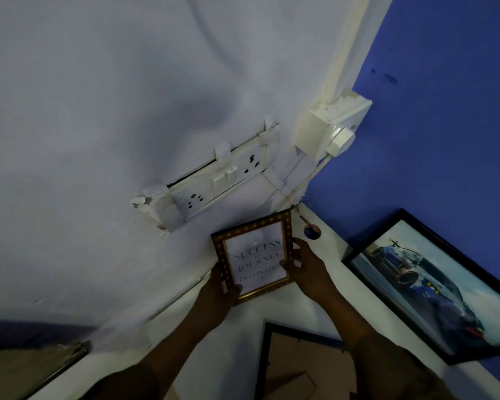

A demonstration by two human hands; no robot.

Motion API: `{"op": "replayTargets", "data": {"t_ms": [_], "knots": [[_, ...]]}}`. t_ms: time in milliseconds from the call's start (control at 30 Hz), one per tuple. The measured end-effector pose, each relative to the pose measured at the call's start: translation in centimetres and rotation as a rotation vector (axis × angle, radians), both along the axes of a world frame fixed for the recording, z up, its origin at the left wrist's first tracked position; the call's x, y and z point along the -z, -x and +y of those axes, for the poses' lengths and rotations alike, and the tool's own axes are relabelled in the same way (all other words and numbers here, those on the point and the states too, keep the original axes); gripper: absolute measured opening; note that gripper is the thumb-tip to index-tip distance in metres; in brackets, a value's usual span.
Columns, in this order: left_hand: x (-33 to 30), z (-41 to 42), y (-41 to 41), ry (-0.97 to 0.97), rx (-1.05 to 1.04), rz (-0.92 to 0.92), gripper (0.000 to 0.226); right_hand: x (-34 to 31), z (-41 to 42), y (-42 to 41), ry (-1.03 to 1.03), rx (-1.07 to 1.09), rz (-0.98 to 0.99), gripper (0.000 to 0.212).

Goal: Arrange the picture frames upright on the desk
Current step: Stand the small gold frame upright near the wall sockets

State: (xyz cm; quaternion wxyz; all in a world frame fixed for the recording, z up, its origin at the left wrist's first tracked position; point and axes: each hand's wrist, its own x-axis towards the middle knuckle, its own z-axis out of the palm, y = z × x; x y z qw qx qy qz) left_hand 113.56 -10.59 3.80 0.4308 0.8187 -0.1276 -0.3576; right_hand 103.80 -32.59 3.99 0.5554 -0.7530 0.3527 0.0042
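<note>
Car picture [427, 287] already upright vs blue wall, both hands — left hand [220, 287] & right hand [306, 264] — closed on sides of gold frame [253, 255] near desk [315, 310] corner, w/ black frame [267, 356] lying face-down, not yet stood up.

The face-down frame [286, 365] ran off the near edge, partly hidden by the right arm [367, 342]. The gold frame's [253, 256] lowest words were too blurred to read.
</note>
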Motion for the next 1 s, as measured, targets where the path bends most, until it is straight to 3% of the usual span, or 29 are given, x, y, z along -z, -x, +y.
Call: {"op": "replayTargets", "data": {"t_ms": [400, 600, 733, 1000], "knots": [[0.6, -0.6, 0.1, -0.030, -0.038, -0.007, 0.068, 0.4, 0.4, -0.3, 0.069, 0.009, 0.054, 0.061], [0.5, -0.7, -0.1, 0.027, -0.085, 0.121, 0.075, 1.0, 0.3, -0.1, 0.007, 0.031, 0.069, 0.057], [-0.7, -1.6, -0.7, 0.070, -0.006, 0.018, 0.075, 1.1, 0.3, 0.9, -0.052, 0.153, -0.059, 0.049], [-1.8, -3.4, -2.3, 0.040, -0.053, -0.054, 0.068, 0.7, 0.9, 1.0, -0.083, 0.158, -0.098, 0.064]]}}
